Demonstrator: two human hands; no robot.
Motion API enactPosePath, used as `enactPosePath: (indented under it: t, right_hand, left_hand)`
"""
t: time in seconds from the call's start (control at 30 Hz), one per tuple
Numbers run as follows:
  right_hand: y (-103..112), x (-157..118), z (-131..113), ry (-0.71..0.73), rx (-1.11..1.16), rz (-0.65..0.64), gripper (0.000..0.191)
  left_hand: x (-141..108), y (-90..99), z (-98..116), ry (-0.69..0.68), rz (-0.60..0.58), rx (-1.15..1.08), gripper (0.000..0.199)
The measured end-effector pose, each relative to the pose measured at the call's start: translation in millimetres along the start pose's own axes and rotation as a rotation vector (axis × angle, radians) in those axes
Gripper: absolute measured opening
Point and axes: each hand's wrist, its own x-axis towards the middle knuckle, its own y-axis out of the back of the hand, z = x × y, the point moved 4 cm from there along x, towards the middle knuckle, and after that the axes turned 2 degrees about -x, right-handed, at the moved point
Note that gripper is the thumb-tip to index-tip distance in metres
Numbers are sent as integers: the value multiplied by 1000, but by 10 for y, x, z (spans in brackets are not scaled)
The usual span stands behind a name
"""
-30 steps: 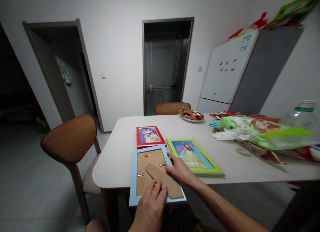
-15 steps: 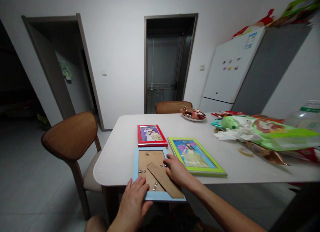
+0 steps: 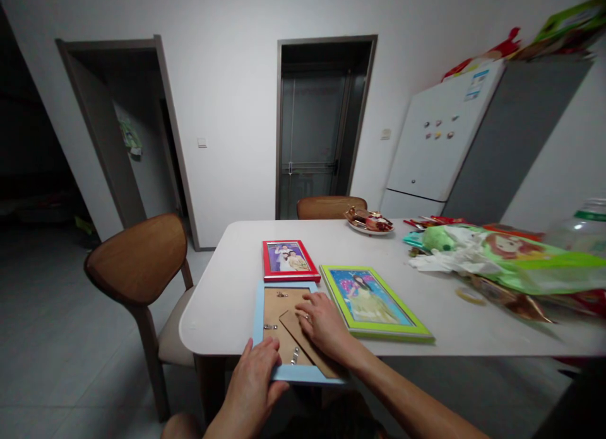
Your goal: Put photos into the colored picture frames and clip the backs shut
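A light blue picture frame [image 3: 258, 310] lies face down at the table's near edge, its brown backing board [image 3: 288, 300] and small metal clips showing. My left hand [image 3: 253, 373] grips the frame's lower left corner, fingers on top and thumb by the near edge. Across the board slants a brown stand leg [image 3: 303, 341]. Over the leg and the right part of the board rests my right hand [image 3: 324, 325], fingers slightly bent and apart; it covers the right-hand clip. Beyond lies a red picture frame [image 3: 291, 277], and to the right a green picture frame [image 3: 392, 333], both photo side up.
The white table [image 3: 218, 281] also bears a plate [image 3: 374, 231] of wrapped items, a roll of tape [image 3: 470, 296], and a pile of green bags [image 3: 511, 256] with a clear jar [image 3: 587, 228]. Wooden chairs stand at the left [image 3: 137, 259] and far side [image 3: 331, 207].
My right hand has moved left from the frame's right edge and clip onto the stand leg and board. The left hand stays at the corner. The whole view has shifted slightly.
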Motion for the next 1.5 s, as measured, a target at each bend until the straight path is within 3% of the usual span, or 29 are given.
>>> enactPosePath:
  t: [0.17, 0.4, 0.57, 0.73, 0.83, 1.03, 1.3, 1.4, 1.5]
  right_hand:
    - [-175, 73, -396, 167, 144, -134, 16]
    - [-238, 187, -503, 110, 88, -115, 19]
    - [-241, 227, -464, 51, 77, -138, 20]
    - [-248, 321, -198, -96, -21, -70, 29]
    - [-287, 377, -91, -151, -96, -99, 30]
    - [-284, 401, -107, -107, -74, -143, 30]
    - [-245, 388, -99, -72, -41, -175, 29]
    - [-127, 315, -127, -23, 54, -154, 33]
    - [49, 129, -178, 119, 202, -182, 43]
  left_hand:
    - [-4, -24, -3, -6, 39, -4, 43]
    - [-24, -55, -8, -18, 83, 16, 47]
    - [-20, -63, -18, -4, 74, 13, 48]
    - [-24, -47, -13, -1, 68, -13, 46]
    - [-16, -31, -6, 12, 56, -24, 40]
    - [0, -7, 7, 6, 63, -50, 33]
    - [-1, -6, 9, 20, 58, -32, 40]
    - [-2, -21, -21, 24, 63, -27, 48]
    - [-2, -34, -36, 16, 66, -34, 49]
